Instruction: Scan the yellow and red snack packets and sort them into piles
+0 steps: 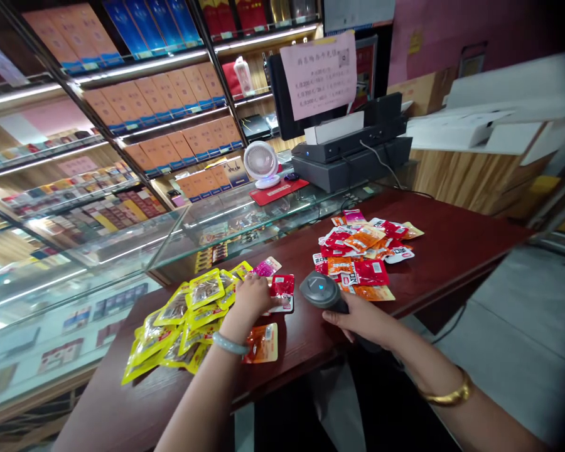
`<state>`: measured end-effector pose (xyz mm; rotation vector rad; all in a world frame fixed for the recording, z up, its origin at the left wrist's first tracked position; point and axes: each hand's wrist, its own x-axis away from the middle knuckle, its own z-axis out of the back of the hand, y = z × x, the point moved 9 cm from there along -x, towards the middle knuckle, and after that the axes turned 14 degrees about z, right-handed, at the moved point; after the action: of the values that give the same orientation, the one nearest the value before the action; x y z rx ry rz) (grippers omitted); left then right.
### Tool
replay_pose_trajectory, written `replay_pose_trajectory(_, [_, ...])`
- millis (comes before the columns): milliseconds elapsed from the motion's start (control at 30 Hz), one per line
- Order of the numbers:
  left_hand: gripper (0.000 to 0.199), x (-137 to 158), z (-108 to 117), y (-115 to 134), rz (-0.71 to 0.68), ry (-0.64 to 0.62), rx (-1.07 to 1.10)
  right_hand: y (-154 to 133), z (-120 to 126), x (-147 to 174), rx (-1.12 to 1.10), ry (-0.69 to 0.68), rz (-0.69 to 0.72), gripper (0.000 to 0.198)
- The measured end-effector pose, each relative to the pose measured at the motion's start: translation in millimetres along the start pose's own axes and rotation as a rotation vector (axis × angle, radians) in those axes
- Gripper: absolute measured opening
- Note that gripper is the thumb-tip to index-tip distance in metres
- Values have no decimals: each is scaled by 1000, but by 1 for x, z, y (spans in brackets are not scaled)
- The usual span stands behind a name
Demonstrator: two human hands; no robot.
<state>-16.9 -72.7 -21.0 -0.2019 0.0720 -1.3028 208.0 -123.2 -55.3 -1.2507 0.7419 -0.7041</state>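
Observation:
My right hand (pixel 361 319) is wrapped around the handle of a dark grey barcode scanner (pixel 319 289), whose head has a small blue light and points left. My left hand (pixel 254 294) is closed on a red and white snack packet (pixel 282 286), its thumb lying across it; the other fingertips are partly hidden. Under and beside my left wrist is a pile of yellow snack packets (pixel 206 289). An orange packet (pixel 263 343) lies just right of that wrist, and a purple packet (pixel 267 267) is beyond the fingers. Past the scanner is a heap of red and orange packets (pixel 358 242).
The dark red table (pixel 433 251) carries both piles. Behind it stands a glass display counter (pixel 235 220) with a white fan (pixel 260 163), a red mat (pixel 279 191) and a cash register (pixel 353 150). Shelves of boxed goods (pixel 160 94) line the wall.

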Motion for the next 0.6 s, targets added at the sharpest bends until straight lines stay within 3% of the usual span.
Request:
replay_pose_trajectory(400, [30,11,-7,32,-20,10,351,3,9,5,-50,95,63,48])
replay_pose_trajectory(600, [25,9,-8,25,23,-25,446,3,16,9,-56,98,66,48])
